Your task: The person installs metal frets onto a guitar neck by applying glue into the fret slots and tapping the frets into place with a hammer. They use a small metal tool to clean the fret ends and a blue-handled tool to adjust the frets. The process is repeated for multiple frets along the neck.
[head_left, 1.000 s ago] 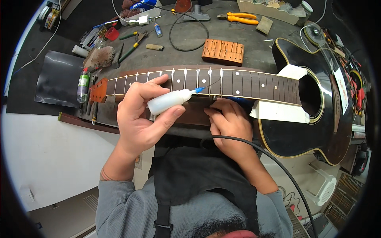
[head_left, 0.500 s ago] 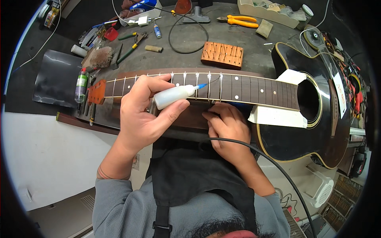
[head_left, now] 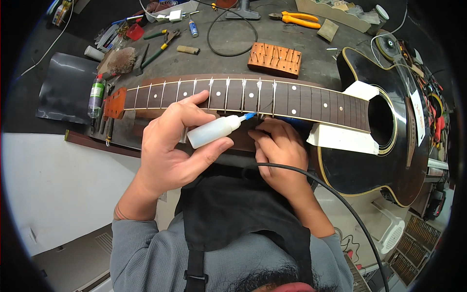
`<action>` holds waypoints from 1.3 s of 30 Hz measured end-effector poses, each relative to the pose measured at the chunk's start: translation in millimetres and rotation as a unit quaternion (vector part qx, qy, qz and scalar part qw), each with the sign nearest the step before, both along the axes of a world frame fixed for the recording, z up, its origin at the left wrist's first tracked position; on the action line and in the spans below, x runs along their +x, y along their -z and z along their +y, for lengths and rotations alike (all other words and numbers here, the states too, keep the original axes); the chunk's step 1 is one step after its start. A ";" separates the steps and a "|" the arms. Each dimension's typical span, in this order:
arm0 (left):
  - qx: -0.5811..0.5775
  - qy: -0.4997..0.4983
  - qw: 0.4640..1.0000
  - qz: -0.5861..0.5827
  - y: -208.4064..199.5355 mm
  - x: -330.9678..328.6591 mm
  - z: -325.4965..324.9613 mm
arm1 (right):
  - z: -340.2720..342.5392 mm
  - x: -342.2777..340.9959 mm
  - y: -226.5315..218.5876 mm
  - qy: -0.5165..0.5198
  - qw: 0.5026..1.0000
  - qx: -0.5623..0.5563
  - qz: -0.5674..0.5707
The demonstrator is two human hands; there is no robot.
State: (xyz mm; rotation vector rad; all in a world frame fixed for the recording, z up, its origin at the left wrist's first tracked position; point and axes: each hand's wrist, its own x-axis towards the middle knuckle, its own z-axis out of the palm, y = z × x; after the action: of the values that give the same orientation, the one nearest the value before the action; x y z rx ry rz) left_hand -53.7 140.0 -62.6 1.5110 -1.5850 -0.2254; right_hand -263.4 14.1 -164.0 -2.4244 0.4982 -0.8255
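Note:
A black acoustic guitar (head_left: 389, 182) lies across the bench, its neck pointing left. Silver frets cross the left part of the dark fretboard (head_left: 165, 92), which has pale dot inlays. Pinched between thumb and fingers, a white squeeze bottle (head_left: 212, 131) with a blue tip is in my left hand (head_left: 170, 141); one finger extends onto the fretboard. The blue tip (head_left: 250, 116) is at the fretboard's near edge. Beside it, my right hand (head_left: 279, 146) is closed at that edge, fingers curled; what they hold is hidden. White paper pieces (head_left: 343, 139) cover the body around the fretboard end.
Behind the neck sits an orange wooden block (head_left: 274, 59) with metal pieces stuck in it. Yellow-handled pliers (head_left: 296, 19), green-handled pliers (head_left: 163, 47) and a green bottle (head_left: 96, 99) lie around. A black cable (head_left: 335, 194) passes in front of my right forearm.
The bottle's blue tip has moved from over the fretboard to its near edge, slightly right, beside my right fingers. The view has shifted a little; the right hand stays at the edge.

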 end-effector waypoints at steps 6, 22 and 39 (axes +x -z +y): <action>0.007 0.017 1.000 -0.018 -3.4 -0.8 7.4 | 2.1 1.2 0.8 0.012 1.000 -0.004 -0.008; -0.047 0.024 0.887 0.459 -31.6 48.0 8.1 | 17.3 -19.7 -32.5 -0.076 0.993 0.076 0.054; 0.261 0.067 0.950 0.159 0.4 211.0 -140.4 | -111.0 32.8 -190.6 -0.012 0.978 0.068 0.196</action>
State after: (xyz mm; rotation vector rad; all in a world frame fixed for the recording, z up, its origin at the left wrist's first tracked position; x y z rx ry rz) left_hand 157.3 -0.5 -62.9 1.6505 -1.4265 -0.9819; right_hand -230.5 -96.8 26.6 -2.4632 0.6471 -0.2867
